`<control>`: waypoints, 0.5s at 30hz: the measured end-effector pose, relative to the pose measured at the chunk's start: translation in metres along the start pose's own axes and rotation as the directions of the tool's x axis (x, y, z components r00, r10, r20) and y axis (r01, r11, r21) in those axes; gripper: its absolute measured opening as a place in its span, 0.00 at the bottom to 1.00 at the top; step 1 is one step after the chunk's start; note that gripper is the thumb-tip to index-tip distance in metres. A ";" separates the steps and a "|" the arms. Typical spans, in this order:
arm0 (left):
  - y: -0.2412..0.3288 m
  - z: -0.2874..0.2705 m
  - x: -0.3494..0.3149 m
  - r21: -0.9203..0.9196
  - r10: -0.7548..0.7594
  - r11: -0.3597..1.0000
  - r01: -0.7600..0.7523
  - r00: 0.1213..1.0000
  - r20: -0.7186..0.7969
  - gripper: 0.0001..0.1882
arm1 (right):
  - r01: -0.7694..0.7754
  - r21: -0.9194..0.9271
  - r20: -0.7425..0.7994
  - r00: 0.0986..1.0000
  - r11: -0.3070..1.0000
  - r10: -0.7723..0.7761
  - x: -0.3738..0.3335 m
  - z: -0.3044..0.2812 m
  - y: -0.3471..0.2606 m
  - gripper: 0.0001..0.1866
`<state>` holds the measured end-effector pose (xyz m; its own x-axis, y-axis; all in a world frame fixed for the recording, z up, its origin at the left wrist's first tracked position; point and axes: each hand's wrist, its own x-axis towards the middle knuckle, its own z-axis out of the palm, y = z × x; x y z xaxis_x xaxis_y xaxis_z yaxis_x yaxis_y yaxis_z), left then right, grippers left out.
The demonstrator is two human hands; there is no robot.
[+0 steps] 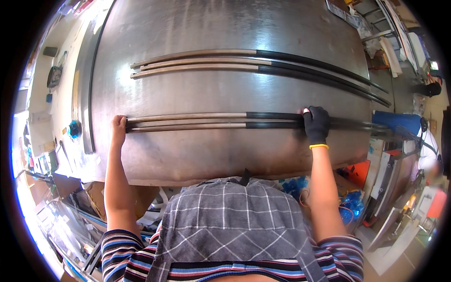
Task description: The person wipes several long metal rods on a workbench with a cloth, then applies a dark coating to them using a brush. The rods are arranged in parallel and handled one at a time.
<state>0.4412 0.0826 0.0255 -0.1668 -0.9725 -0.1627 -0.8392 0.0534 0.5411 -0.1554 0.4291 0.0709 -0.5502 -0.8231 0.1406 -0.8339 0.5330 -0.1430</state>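
Long thin rods (197, 115) lie side by side across a grey metal tabletop (225, 155), close to me. Each is bare metal on its left part and black on its right part. My left hand (119, 129), bare, is closed round their left ends. Toward their right, my right hand (316, 125) grips the black part in a dark glove with a yellow cuff. Whether the rods are hollow does not show. Farther off on the tabletop, several similar rods (202, 60) rest with their metal ends staggered at the left.
A long grey bar (88, 103) runs along the table's left side. Beneath the right front edge are blue plastic (352, 204) and an orange-red panel (356, 173). At the far right a person (427, 145) is partly visible. Sheets and strips (61, 225) are stacked at lower left.
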 end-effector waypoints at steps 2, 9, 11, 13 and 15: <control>0.002 -0.005 -0.004 -0.004 -0.010 1.000 0.010 1.000 0.012 0.12 | -0.003 0.005 -0.034 0.999 1.000 0.003 -0.003 0.002 -0.006 0.12; 0.022 -0.009 -0.013 0.051 -0.029 0.998 0.028 0.999 0.017 0.13 | -0.039 -0.022 -0.175 0.984 0.999 0.034 -0.009 0.014 -0.005 0.11; 0.007 -0.009 -0.015 0.032 -0.024 0.999 0.025 1.000 -0.010 0.13 | -0.041 -0.015 -0.194 0.980 0.999 0.038 -0.010 0.017 -0.009 0.11; -0.003 -0.006 -0.016 -0.020 -0.036 0.999 0.036 0.999 0.010 0.12 | -0.039 -0.008 -0.199 0.979 0.999 0.037 -0.010 0.016 -0.011 0.12; -0.003 -0.002 -0.016 -0.059 -0.047 0.997 0.050 0.998 0.049 0.12 | -0.027 -0.028 -0.228 0.973 0.999 0.020 -0.018 0.024 0.000 0.12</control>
<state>0.4476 0.0972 0.0280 -0.1524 -0.9616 -0.2282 -0.8143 -0.0087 0.5804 -0.1443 0.4392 0.0445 -0.5621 -0.7457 0.3577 -0.8196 0.5604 -0.1195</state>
